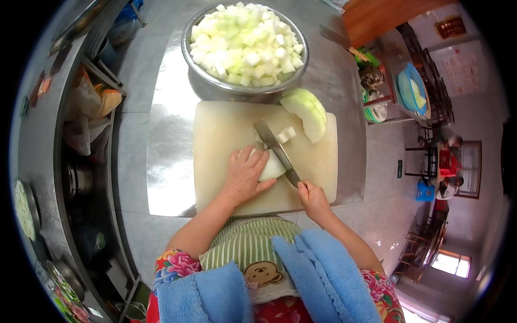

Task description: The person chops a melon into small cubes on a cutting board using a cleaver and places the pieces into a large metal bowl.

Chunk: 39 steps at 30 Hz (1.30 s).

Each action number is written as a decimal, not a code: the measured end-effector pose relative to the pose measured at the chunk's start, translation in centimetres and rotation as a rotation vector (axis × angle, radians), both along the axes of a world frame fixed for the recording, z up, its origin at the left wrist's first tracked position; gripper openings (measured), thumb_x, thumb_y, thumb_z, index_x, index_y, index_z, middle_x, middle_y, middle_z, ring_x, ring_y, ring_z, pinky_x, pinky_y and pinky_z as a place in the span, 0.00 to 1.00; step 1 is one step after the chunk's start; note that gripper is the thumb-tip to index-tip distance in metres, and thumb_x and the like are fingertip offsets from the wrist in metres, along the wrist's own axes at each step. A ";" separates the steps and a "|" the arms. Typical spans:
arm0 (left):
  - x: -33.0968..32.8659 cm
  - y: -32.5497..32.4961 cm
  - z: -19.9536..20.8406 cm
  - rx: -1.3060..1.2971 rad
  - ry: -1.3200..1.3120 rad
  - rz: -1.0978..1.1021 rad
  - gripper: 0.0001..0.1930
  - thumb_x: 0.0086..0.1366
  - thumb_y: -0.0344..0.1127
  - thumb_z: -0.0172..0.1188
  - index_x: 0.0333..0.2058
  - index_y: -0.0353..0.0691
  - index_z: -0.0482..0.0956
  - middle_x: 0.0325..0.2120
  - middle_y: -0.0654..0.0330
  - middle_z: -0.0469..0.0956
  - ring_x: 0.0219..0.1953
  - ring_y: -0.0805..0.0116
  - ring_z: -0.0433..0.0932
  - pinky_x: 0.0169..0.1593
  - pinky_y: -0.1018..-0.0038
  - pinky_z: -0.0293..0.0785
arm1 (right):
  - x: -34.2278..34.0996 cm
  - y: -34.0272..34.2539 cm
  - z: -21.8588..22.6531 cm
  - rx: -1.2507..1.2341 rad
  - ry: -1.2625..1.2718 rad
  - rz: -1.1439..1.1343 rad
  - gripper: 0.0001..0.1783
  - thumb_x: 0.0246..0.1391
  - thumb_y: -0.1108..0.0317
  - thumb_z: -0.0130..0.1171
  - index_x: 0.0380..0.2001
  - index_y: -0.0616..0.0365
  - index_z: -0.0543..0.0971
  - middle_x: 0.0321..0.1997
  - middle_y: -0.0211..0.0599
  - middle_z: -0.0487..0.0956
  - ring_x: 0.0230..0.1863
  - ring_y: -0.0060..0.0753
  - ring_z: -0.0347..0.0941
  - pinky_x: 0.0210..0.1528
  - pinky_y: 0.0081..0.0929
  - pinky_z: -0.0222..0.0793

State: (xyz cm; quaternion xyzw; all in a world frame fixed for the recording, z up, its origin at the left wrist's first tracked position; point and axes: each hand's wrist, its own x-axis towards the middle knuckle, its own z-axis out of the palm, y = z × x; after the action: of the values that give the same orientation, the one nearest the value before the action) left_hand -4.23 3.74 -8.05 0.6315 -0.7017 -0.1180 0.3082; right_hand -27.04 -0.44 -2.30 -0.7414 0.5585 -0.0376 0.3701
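On a pale cutting board (226, 129), my left hand (245, 175) presses down on a pale green melon piece (273, 168). My right hand (312, 198) grips the handle of a cleaver (274, 146), whose blade rests against the melon beside my left fingers. Two small cut chunks (286, 134) lie just past the blade. A larger peeled melon wedge (308, 112) sits at the board's far right corner.
A big metal bowl (245, 90) full of diced melon stands behind the board on a steel table (167, 161). Shelves with bags and pans run along the left. To the right are a tiled floor, bowls on a rack and stools.
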 end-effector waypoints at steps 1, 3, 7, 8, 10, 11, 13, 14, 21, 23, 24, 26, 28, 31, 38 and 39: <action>0.0 0.1 -0.3 0.001 0.008 0.008 0.37 0.51 0.57 0.65 0.53 0.36 0.71 0.52 0.54 0.71 0.57 0.50 0.65 0.57 0.52 0.58 | -0.1 -0.2 0.1 0.070 0.001 -0.037 0.20 0.63 0.55 0.49 0.33 0.65 0.76 0.20 0.52 0.75 0.24 0.52 0.73 0.28 0.42 0.67; 0.0 0.3 -0.2 -0.016 0.021 0.052 0.38 0.50 0.56 0.66 0.55 0.37 0.70 0.54 0.52 0.68 0.57 0.49 0.64 0.58 0.50 0.57 | 0.2 -1.1 0.6 0.207 -0.002 -0.110 0.21 0.63 0.55 0.50 0.33 0.65 0.77 0.18 0.48 0.75 0.21 0.43 0.73 0.26 0.38 0.67; 0.6 0.8 0.2 -0.011 0.036 0.159 0.42 0.47 0.55 0.69 0.57 0.38 0.68 0.59 0.48 0.63 0.57 0.47 0.63 0.61 0.48 0.55 | 0.3 -0.3 3.3 0.128 -0.040 -0.187 0.20 0.63 0.56 0.50 0.33 0.65 0.77 0.16 0.39 0.73 0.18 0.30 0.69 0.24 0.31 0.65; 0.9 0.9 0.1 0.010 0.038 0.176 0.43 0.47 0.55 0.70 0.58 0.38 0.67 0.60 0.47 0.61 0.58 0.47 0.63 0.62 0.49 0.54 | 0.0 0.0 3.9 0.088 -0.047 -0.173 0.19 0.63 0.56 0.50 0.33 0.65 0.77 0.16 0.38 0.72 0.18 0.29 0.69 0.24 0.30 0.65; 1.4 1.3 -0.7 0.005 0.135 0.173 0.42 0.48 0.54 0.69 0.59 0.38 0.66 0.59 0.48 0.63 0.57 0.47 0.63 0.62 0.51 0.55 | -0.2 0.6 5.4 0.078 -0.050 -0.155 0.19 0.63 0.57 0.50 0.33 0.65 0.78 0.15 0.37 0.72 0.17 0.29 0.69 0.23 0.30 0.65; 1.5 1.4 -1.1 0.002 0.182 0.172 0.42 0.49 0.53 0.69 0.59 0.38 0.66 0.58 0.48 0.63 0.57 0.47 0.63 0.61 0.51 0.56 | -0.1 0.9 6.3 0.105 -0.048 -0.155 0.18 0.63 0.58 0.51 0.34 0.65 0.78 0.15 0.37 0.72 0.18 0.29 0.69 0.23 0.29 0.66; 1.5 1.7 -1.8 -0.024 0.210 0.170 0.41 0.50 0.51 0.69 0.59 0.37 0.66 0.57 0.48 0.64 0.57 0.47 0.63 0.61 0.53 0.57 | -0.2 1.5 7.3 0.152 -0.040 -0.149 0.18 0.63 0.58 0.51 0.34 0.65 0.78 0.16 0.38 0.73 0.18 0.29 0.69 0.23 0.29 0.66; 1.4 1.7 -2.1 -0.036 0.223 0.171 0.40 0.50 0.50 0.69 0.59 0.37 0.66 0.57 0.48 0.64 0.57 0.47 0.63 0.61 0.54 0.57 | -0.2 1.8 7.6 0.172 -0.034 -0.143 0.18 0.63 0.58 0.51 0.35 0.65 0.78 0.16 0.38 0.73 0.18 0.29 0.69 0.23 0.29 0.66; 0.9 1.7 -2.8 -0.095 0.383 0.167 0.37 0.50 0.43 0.69 0.56 0.34 0.66 0.52 0.48 0.67 0.54 0.46 0.64 0.59 0.56 0.60 | -0.2 2.5 6.3 0.169 0.077 -0.092 0.18 0.64 0.58 0.50 0.35 0.66 0.77 0.18 0.49 0.74 0.21 0.44 0.71 0.27 0.36 0.68; 1.0 1.8 -2.9 -0.082 0.402 0.160 0.37 0.50 0.42 0.69 0.56 0.34 0.65 0.52 0.48 0.67 0.54 0.46 0.64 0.59 0.56 0.60 | 1.1 1.4 6.4 0.156 0.112 -0.052 0.19 0.64 0.57 0.50 0.36 0.65 0.77 0.20 0.52 0.75 0.23 0.49 0.72 0.29 0.38 0.68; 1.1 2.0 -3.0 -0.069 0.407 0.164 0.37 0.50 0.42 0.69 0.57 0.34 0.65 0.52 0.47 0.66 0.54 0.46 0.64 0.59 0.56 0.60 | 1.9 1.2 6.4 0.150 0.132 -0.029 0.19 0.64 0.57 0.50 0.36 0.65 0.77 0.21 0.53 0.75 0.24 0.51 0.73 0.29 0.39 0.68; 1.1 1.8 -3.0 -0.050 0.417 0.145 0.37 0.50 0.41 0.69 0.58 0.34 0.65 0.54 0.47 0.66 0.56 0.47 0.63 0.60 0.57 0.60 | 1.5 1.5 3.0 0.181 0.081 -0.062 0.19 0.64 0.57 0.49 0.36 0.66 0.76 0.21 0.53 0.75 0.24 0.51 0.73 0.29 0.39 0.67; 1.0 1.7 -2.9 -0.055 0.423 0.136 0.38 0.50 0.41 0.69 0.58 0.34 0.64 0.54 0.46 0.66 0.56 0.46 0.63 0.60 0.57 0.59 | 0.7 1.5 -0.1 0.169 0.013 -0.075 0.19 0.64 0.57 0.49 0.36 0.66 0.76 0.21 0.53 0.75 0.22 0.50 0.72 0.29 0.39 0.67; 1.0 1.8 -3.2 -0.059 0.437 0.140 0.39 0.51 0.42 0.69 0.59 0.34 0.62 0.55 0.45 0.65 0.57 0.45 0.63 0.61 0.57 0.59 | 0.7 1.6 -0.6 0.176 -0.072 -0.117 0.18 0.64 0.57 0.50 0.35 0.65 0.76 0.20 0.51 0.75 0.21 0.47 0.70 0.28 0.39 0.67; 0.4 2.8 -4.2 -0.097 0.670 0.242 0.35 0.56 0.38 0.64 0.59 0.31 0.62 0.57 0.42 0.63 0.59 0.44 0.62 0.62 0.55 0.58 | 1.8 1.1 5.0 -0.039 0.010 0.004 0.16 0.60 0.57 0.55 0.37 0.61 0.77 0.23 0.43 0.78 0.23 0.42 0.75 0.25 0.33 0.68; 1.0 2.6 -3.9 -0.167 0.603 0.300 0.33 0.56 0.37 0.62 0.59 0.31 0.62 0.57 0.43 0.64 0.59 0.44 0.62 0.62 0.56 0.58 | 1.7 1.0 5.6 -0.191 0.040 0.075 0.15 0.59 0.57 0.57 0.37 0.60 0.77 0.23 0.42 0.78 0.23 0.42 0.75 0.24 0.32 0.69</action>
State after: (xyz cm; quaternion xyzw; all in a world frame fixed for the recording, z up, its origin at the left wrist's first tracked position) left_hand -3.28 6.33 -11.91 0.6368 -0.4858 -0.1949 0.5661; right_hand -25.36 0.54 3.33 -0.7942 0.5317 -0.0621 0.2876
